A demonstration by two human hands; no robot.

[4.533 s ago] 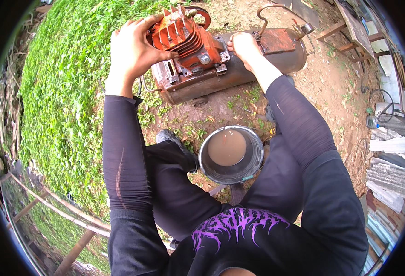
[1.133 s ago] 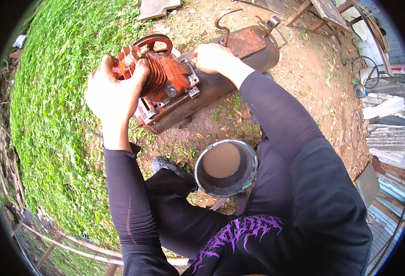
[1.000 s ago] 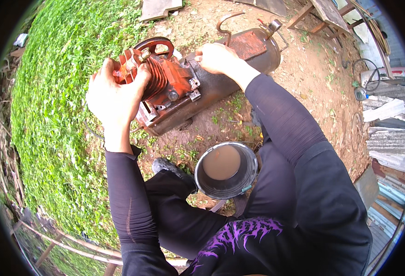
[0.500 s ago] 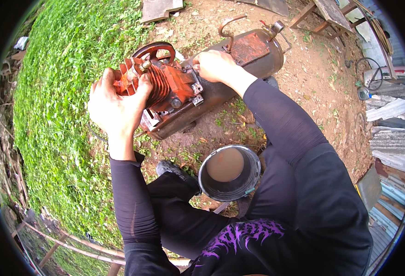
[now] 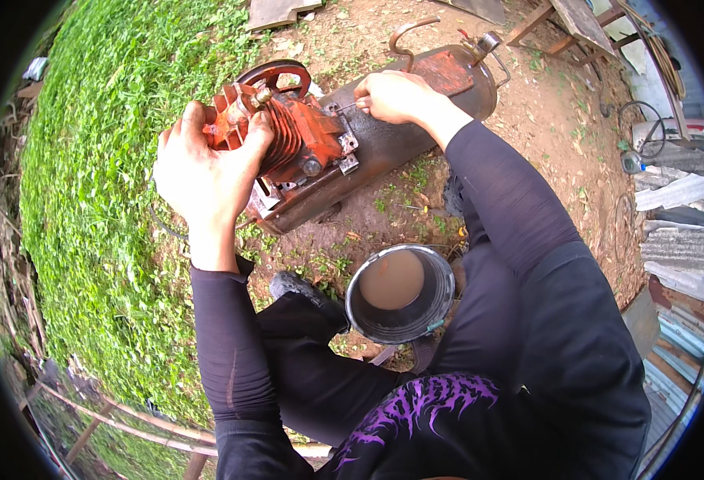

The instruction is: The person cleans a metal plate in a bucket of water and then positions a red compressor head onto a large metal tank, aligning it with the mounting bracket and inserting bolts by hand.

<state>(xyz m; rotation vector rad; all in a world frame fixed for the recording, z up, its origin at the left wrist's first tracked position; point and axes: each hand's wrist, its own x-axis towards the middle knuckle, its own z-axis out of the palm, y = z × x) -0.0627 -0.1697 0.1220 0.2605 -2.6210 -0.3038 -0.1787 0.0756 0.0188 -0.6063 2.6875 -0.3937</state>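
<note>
A red, rust-stained air compressor pump [image 5: 318, 138] with cooling fins sits on a long brown tank [image 5: 388, 142] lying on the ground. My left hand [image 5: 208, 172] grips the finned head of the pump, thumb on the near side and fingers over the far edge. Beyond the pump stands its red pulley wheel [image 5: 298, 74]. My right hand [image 5: 400, 96] is closed, pinching a thin metal rod [image 5: 347, 107] whose tip points at the mounting bracket beside the pump. Most of the rod is hidden in the fingers, so its exact kind is unclear.
Between my legs stands a black bucket [image 5: 354, 314] with murky brown water. A bent pipe [image 5: 398, 38] and a gauge [image 5: 491, 40] rise from the tank's far end. Grass [image 5: 112, 240] spreads on the left; a wooden bench [image 5: 580, 24] and corrugated sheets [image 5: 672, 248] are at right.
My right hand has drawn back a little to the right from the bracket, exposing the thin rod. My left hand keeps its hold on the pump head.
</note>
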